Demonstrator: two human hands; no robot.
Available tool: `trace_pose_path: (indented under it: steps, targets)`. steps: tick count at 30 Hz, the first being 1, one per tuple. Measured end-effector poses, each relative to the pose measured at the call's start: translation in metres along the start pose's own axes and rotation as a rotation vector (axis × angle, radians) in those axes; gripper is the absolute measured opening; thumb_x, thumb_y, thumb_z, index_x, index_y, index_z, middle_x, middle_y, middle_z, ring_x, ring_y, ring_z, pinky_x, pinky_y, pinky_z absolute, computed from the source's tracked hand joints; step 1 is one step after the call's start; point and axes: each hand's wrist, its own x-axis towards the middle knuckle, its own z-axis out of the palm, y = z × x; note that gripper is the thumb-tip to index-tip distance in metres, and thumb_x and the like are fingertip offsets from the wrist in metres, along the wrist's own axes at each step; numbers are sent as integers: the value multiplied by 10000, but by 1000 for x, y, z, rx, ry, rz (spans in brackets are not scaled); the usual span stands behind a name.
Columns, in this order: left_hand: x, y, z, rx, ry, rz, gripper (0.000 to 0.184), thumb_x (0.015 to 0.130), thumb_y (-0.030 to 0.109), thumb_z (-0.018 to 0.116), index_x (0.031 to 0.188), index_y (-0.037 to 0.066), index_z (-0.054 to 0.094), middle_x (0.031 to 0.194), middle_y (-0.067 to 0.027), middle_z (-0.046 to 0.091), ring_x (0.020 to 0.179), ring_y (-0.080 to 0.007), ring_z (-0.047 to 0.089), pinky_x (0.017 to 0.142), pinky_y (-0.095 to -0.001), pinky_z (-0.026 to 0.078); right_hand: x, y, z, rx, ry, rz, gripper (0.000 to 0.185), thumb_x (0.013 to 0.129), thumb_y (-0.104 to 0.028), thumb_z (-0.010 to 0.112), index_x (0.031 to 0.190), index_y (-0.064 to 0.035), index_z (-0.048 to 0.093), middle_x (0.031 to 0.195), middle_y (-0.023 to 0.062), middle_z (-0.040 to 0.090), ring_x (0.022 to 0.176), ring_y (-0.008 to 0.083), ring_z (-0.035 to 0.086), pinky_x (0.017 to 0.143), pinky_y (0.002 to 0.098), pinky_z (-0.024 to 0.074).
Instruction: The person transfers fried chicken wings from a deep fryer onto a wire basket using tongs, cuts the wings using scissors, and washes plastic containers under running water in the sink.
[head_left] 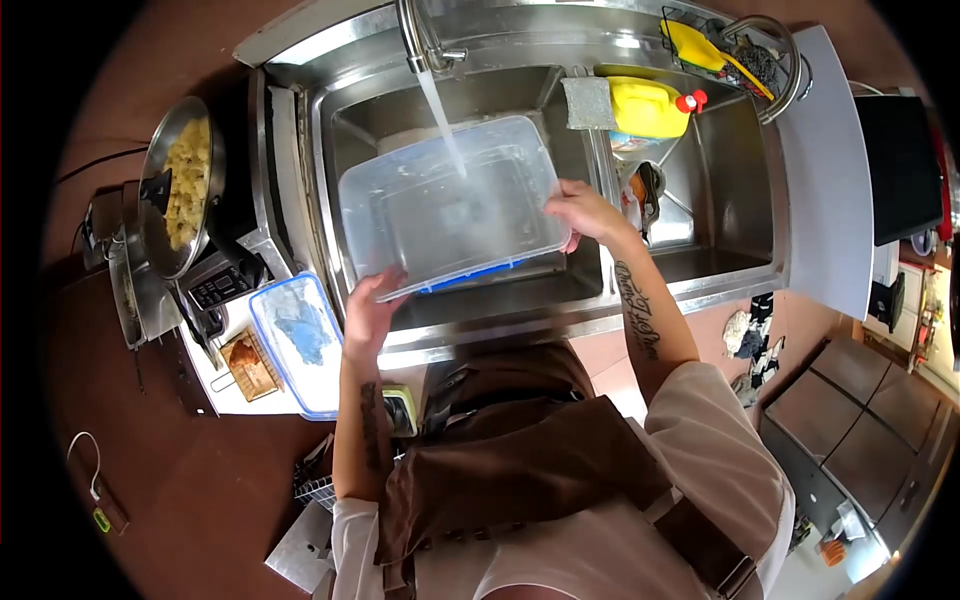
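A clear plastic container point(400, 215) is held tilted over the left sink basin, under a stream of water point(437, 112) from the faucet point(420, 45). My left hand point(370, 315) grips its near left corner, and my right hand point(588, 212) is closed on its right edge, thumb on top. Water splashes inside the container and blurs part of its bottom. A blue strip point(470, 275) shows along the near edge; what it belongs to is partly hidden.
The right basin point(725, 190) has a yellow bottle point(645, 108) with a red cap and a grey scrubbing pad point(588, 103) at its divider. On the left are a pan of yellowish food point(187, 180), a blue-rimmed plastic piece point(300, 335) and a small wire basket point(248, 365).
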Motion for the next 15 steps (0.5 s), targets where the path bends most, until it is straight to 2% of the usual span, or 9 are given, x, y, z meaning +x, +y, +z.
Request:
trace_pose_path:
  steps: [2, 3, 4, 5, 8, 9, 12, 13, 15]
  targets:
    - [24, -23, -8, -103, -6, -31, 530, 903, 267, 538, 1390, 86, 437, 1323, -187, 545, 1271, -340, 486, 1041, -514, 386, -10, -16, -6, -89, 45, -11, 226, 872, -177, 604, 927, 30, 533, 646, 111, 584, 434, 237, 617, 367, 312, 508]
    - [34, -35, -11, -134, -1, -67, 529, 903, 260, 510, 1398, 93, 430, 1350, -175, 526, 1250, -339, 499, 1039, -510, 389, -17, -24, -8, -138, 70, -10, 249, 879, -188, 606, 920, 42, 519, 649, 136, 587, 439, 249, 625, 363, 326, 508]
    - [35, -32, 10, -61, 29, -114, 536, 911, 296, 518, 1405, 107, 427, 1342, -175, 528, 1248, -340, 492, 1040, -510, 387, -24, -31, -8, -186, 95, -6, 273, 886, -199, 607, 913, 53, 504, 652, 161, 590, 444, 261, 632, 360, 339, 507]
    - [38, -41, 16, -40, 16, -80, 565, 915, 329, 534, 1423, 115, 410, 1359, -179, 507, 1250, -341, 487, 1047, -510, 380, -29, -35, -8, -198, 129, -3, 272, 890, -203, 605, 877, 43, 488, 591, 141, 562, 425, 252, 622, 344, 336, 491]
    - [51, -58, 26, -81, 52, -44, 659, 919, 429, 566, 1465, 132, 347, 1434, -194, 406, 1285, -348, 444, 1074, -515, 353, -41, -40, -12, -188, 171, 27, 272, 886, -202, 613, 873, 41, 491, 587, 141, 558, 422, 252, 620, 336, 331, 486]
    - [54, -62, 32, -109, 76, -44, 693, 920, 462, 575, 1478, 136, 324, 1464, -199, 367, 1301, -351, 425, 1084, -518, 342, -41, -36, -13, -131, 197, 59, 242, 869, -163, 619, 872, 49, 504, 640, 159, 578, 431, 259, 622, 336, 339, 496]
    - [41, -71, 81, -467, 199, -104, 740, 895, 441, 648, 1460, 106, 308, 1423, -182, 378, 1267, -350, 434, 1081, -503, 356, -27, 6, 1, 173, 176, 32, 209, 857, -124, 611, 899, 59, 519, 689, 165, 596, 454, 265, 634, 351, 348, 519]
    - [44, -82, 90, -421, 109, -122, 781, 878, 488, 661, 1444, 107, 282, 1456, -208, 289, 1302, -371, 388, 1120, -516, 320, -23, 19, 15, 249, 172, 22, 206, 853, -111, 604, 926, 62, 518, 701, 166, 604, 473, 265, 643, 369, 354, 534]
    - [54, -83, 119, -407, 152, -94, 535, 857, 400, 686, 1238, 107, 450, 1250, -137, 464, 1163, -307, 483, 976, -452, 424, -17, 35, 48, 351, 137, 20, 245, 863, -138, 605, 968, 63, 514, 703, 170, 613, 507, 266, 658, 406, 362, 557]
